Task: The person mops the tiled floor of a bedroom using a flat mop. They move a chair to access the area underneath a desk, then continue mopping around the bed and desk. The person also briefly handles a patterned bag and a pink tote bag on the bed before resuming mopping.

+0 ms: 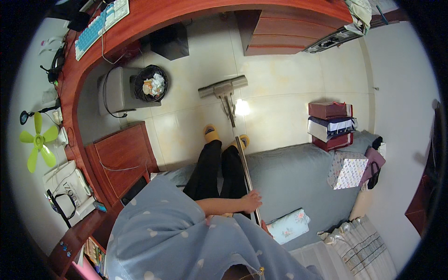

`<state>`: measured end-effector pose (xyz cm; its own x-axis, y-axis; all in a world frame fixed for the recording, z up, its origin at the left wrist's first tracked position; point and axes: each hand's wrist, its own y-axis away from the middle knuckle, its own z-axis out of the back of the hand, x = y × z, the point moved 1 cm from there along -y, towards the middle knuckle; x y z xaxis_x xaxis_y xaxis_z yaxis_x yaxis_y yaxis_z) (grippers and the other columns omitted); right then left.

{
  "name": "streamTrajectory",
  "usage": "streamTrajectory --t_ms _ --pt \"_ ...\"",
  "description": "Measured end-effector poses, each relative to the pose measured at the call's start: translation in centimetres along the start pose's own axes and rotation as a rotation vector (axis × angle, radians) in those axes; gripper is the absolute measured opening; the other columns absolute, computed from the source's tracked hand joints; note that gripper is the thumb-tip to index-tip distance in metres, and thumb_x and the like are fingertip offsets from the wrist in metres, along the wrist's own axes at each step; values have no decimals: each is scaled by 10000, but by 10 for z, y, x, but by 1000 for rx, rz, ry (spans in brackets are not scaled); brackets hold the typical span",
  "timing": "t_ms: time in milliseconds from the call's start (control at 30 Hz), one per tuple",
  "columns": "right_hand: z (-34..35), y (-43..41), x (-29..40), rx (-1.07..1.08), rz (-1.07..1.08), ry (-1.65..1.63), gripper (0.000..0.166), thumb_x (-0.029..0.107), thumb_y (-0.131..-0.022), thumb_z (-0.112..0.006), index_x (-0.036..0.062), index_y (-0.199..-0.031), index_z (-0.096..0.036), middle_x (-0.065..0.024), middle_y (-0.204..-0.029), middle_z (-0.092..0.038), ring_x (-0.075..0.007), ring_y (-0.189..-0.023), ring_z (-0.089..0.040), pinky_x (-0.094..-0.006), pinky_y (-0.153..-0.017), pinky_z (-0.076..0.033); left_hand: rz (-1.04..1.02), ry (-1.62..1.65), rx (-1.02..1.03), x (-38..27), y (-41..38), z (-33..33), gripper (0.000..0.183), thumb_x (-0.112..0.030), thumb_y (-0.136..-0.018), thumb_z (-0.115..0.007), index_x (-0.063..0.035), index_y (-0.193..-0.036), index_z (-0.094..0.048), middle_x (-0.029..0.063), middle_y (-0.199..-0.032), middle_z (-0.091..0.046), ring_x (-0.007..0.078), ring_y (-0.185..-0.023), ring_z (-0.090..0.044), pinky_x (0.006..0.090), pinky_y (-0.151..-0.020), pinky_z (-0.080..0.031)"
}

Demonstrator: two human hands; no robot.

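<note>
A flat mop head (pixel 223 86) rests on the pale tiled floor beyond my feet. Its metal handle (pixel 246 168) runs back towards my body, past my right slipper. My left hand (pixel 251 202), at the end of the forearm that crosses my lap, cannot be told for certain from my right by the picture; the fingers are curled round the handle. Lower on the handle, near its end, the other hand (pixel 266 228) shows only in part, against the side of my blue dotted top. Both hands are on the handle, and the sleeves and top hide much of the arms.
Left of the mop stands a bin with a black liner (pixel 135 84) beside a grey stool (pixel 120 91). A red wooden desk (pixel 196 11) curves round the far and left sides. Stacked gift boxes (pixel 329 110) and a grey sofa bed (pixel 280 175) lie to the right.
</note>
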<state>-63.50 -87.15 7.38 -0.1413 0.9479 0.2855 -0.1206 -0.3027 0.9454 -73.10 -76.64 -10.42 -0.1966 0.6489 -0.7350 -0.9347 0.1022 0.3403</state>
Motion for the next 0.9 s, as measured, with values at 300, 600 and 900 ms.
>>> streamTrajectory --t_ms 300,600,900 --pt "17 -39 -137 -15 104 52 778 -12 -664 -552 170 -1362 -262 -166 -1028 -586 -258 -792 -597 -335 -672 -464 0 -86 103 9 -21 43 122 -235 -604 -652 -140 -681 -650 31 -720 -617 233 -733 -594 409 -725 -404" --pt "7 -56 -3 319 -96 -573 842 -78 -674 -462 228 -1394 -150 -33 -597 -434 -106 -399 -390 -232 -348 -309 -87 -103 514 72 -26 98 231 -235 -590 -648 -120 -788 -681 98 -776 -644 257 -719 -613 388 -608 -477" --pt "-13 -178 122 546 73 -825 820 -53 -750 -447 333 -1380 -94 -8 -512 -345 -92 -346 -318 -229 -307 -280 118 -353 -41 212 9 178 144 -220 -543 -659 -107 -632 -639 61 -660 -618 236 -718 -591 369 -725 -431"
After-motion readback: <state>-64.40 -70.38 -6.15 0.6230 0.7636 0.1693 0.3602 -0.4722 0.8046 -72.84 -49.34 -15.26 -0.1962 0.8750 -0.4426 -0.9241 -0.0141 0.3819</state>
